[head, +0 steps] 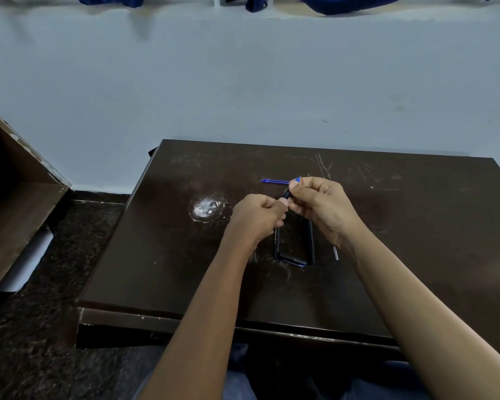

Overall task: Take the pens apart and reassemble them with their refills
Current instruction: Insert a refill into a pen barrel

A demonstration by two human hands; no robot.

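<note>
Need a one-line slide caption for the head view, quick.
Both hands, left and right, grip a pen over the dark table; a blue refill lies behind.

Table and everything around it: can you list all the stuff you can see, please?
table: one, dark brown, scratched, centre
white worn patch: one, on the table, left of the hands
blue refill: one, lying on the table beyond the hands
black pen barrels: two, lying on the table under the hands
black cap piece: one, across the barrels' near ends
small silver piece: one, right of the barrels
brown cabinet: one, far left
left hand: one, pinching a black pen
right hand: one, gripping that pen
</note>
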